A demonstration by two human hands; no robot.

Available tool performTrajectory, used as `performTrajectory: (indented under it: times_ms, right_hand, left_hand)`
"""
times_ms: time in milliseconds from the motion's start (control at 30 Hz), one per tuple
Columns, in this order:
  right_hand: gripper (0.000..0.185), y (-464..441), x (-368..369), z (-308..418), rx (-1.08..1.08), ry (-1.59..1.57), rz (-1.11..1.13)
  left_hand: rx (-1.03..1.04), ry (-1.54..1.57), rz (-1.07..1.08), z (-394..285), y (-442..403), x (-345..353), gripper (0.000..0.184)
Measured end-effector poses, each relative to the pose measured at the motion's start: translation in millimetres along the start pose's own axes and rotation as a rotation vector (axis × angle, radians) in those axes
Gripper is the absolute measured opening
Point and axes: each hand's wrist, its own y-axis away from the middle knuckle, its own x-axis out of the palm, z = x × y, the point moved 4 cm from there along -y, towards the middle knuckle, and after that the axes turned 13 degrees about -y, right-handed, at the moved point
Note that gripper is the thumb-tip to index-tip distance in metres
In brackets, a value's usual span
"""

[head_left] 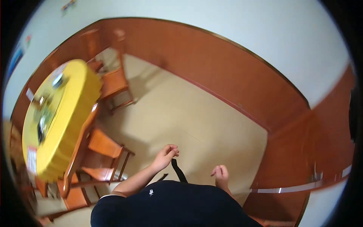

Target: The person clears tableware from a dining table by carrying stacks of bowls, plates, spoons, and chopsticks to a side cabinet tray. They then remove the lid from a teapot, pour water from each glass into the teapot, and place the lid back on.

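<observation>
My left hand (pixel 165 157) is out in front of my body above the floor, its fingers loosely bent with gaps between them and nothing visible in it. A black strap (pixel 178 171) hangs just beside it, close to my dark shirt (pixel 166 200); the hand appears apart from it. Farther right, my right hand (pixel 221 172) is held near my body with its fingers curled in, and I see no object in it. Both hands are slightly blurred.
A round table (pixel 81 113) with a yellow cloth stands at left, bearing dishes. Wooden chairs surround it, including one nearby (pixel 104 143) and one farther off (pixel 114 81). Brown wall panelling (pixel 196 56) runs behind the pale floor (pixel 181 113). A brown door-like panel (pixel 291 151) is at right.
</observation>
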Motion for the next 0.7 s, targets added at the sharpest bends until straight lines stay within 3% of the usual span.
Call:
performTrajectory:
  times_ms: [100,267,333,400,567,700]
  right_hand:
    - [0.02,-68.8,42.3,-28.4,0.063,0.045,0.091]
    - [0.023,-197.9,155.1,-81.5,0.272,-0.031,0.281]
    - [0.023,-251.8,198.9,-82.1,0.206,0.01,0.451]
    - [0.023,-310.3,250.2,-84.2,0.205,0.013,0.518]
    - [0.02,-460.4,414.2,-83.8,0.149,0.047,0.745]
    - [0.017,-493.4,575.4,-82.1,0.302,0.013,1.071]
  left_hand:
    - [0.037,0.006,-0.213,4.3,1.6,-63.6,0.023]
    - [0.183,-0.157,-0.649,-75.7,36.8,-173.7,0.019]
    - [0.305,-0.707,-0.812,-136.3,60.6,-206.2,0.018]
    - [0.303,-0.773,-0.975,-169.0,60.8,-235.4,0.017]
    - [0.026,-0.71,-1.165,-208.0,0.7,-315.8,0.012]
    - [-0.146,-0.742,-1.198,-225.7,-27.9,-369.0,0.011]
